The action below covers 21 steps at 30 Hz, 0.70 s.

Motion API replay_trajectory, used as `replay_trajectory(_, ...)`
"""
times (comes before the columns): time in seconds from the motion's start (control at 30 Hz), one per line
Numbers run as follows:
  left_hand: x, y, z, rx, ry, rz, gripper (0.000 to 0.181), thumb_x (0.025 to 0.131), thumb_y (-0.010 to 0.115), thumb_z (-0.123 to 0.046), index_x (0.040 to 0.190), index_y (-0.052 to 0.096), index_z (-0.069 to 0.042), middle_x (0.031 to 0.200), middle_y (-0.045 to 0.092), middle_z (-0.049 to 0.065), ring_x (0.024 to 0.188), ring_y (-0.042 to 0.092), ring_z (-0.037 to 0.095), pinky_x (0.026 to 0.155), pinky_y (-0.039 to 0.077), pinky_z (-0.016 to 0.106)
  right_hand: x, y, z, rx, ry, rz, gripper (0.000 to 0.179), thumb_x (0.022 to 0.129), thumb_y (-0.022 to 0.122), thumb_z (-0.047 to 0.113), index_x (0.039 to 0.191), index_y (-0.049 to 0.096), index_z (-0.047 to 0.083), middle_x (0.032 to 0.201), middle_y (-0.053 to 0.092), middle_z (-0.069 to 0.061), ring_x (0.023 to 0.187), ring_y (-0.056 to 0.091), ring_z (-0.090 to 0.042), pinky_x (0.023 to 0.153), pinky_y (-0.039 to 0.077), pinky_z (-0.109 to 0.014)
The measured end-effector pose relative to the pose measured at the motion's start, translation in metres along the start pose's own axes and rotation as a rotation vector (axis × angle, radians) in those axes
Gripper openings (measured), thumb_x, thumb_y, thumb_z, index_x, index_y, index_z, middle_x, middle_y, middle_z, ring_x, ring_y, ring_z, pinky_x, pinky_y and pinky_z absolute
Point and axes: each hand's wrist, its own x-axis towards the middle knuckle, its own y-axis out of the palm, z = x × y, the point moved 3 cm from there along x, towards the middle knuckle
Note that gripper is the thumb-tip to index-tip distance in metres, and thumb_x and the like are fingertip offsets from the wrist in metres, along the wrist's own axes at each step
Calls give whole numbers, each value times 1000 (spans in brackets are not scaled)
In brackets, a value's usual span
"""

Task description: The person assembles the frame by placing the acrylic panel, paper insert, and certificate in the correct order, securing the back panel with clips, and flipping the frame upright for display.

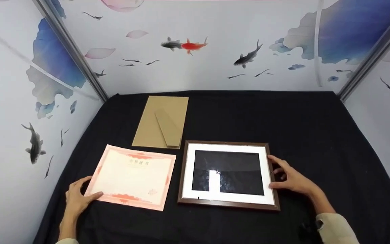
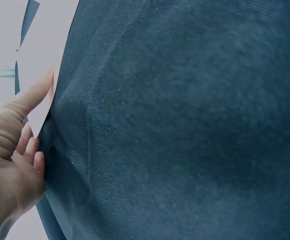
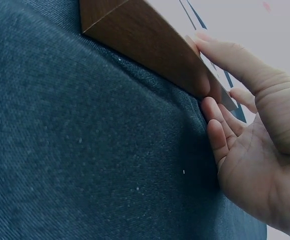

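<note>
A certificate [image 1: 130, 179] with a pink-red ornate border lies at the left on the black cloth. My left hand [image 1: 77, 197] pinches its lower left corner, thumb on top and the other fingers at the left edge; the left wrist view shows the thumb [image 2: 37, 92] along the paper's edge. To the right is a brown picture frame [image 1: 229, 203] with a white mat around a dark, reflective middle. My right hand [image 1: 295, 179] grips the frame's right side, thumb and forefinger on the rim. In the right wrist view, other fingertips [image 3: 212, 107] touch its brown side [image 3: 145, 45].
Behind the certificate lies a tan backing board [image 1: 144, 128] with a folded stand leg [image 1: 169, 130] on it. Black cloth [image 1: 300, 122] covers the table. White panels [image 1: 215, 74] painted with fish enclose the back and both sides.
</note>
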Motion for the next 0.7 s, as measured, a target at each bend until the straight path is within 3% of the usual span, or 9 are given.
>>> replay_trajectory(0.07, -2, -1, 0, -21, 23, -56, 65, 70, 84, -19, 125, 54, -4, 118, 51, 21, 106, 46, 36, 89, 34, 44, -1, 0, 8, 7, -5, 2, 94, 75, 80, 19, 149, 22, 15, 138, 28, -17, 106, 47, -31, 79, 41, -45)
replay_trajectory(0.13, -5, -2, 0, -23, 32, -105, 55, 72, 83, -15, 119, 58, -6, 105, 60, 16, 92, 55, 28, 79, 42, 27, -1, 0, 17, 16, -1, 3, 94, 75, 80, 17, 148, 22, 12, 137, 29, -20, 106, 47, -33, 79, 41, -45)
replay_trajectory(0.27, -7, -8, -3, -59, 14, -165, 35, 77, 77, -12, 109, 63, -7, 89, 64, 12, 72, 60, 16, 62, 44, 12, -1, -2, 27, 10, 9, 19, 93, 75, 80, 17, 148, 23, 10, 137, 29, -21, 106, 47, -35, 79, 41, -45)
replay_trajectory(0.5, -4, -31, -31, -565, -69, -187, 28, 79, 69, 8, 104, 58, 13, 82, 60, 27, 61, 63, 20, 52, 53, 30, 1, -3, 24, 25, 8, 25, 93, 75, 80, 16, 148, 22, 10, 139, 28, -20, 107, 46, -35, 80, 41, -46)
replay_trajectory(0.7, 8, -45, -56, -743, -111, -159, 34, 80, 69, 5, 110, 55, 12, 86, 63, 18, 66, 63, 20, 57, 53, 29, 1, -3, -1, 2, 11, 19, 95, 74, 81, 20, 149, 22, 18, 138, 30, -14, 107, 47, -29, 79, 41, -42)
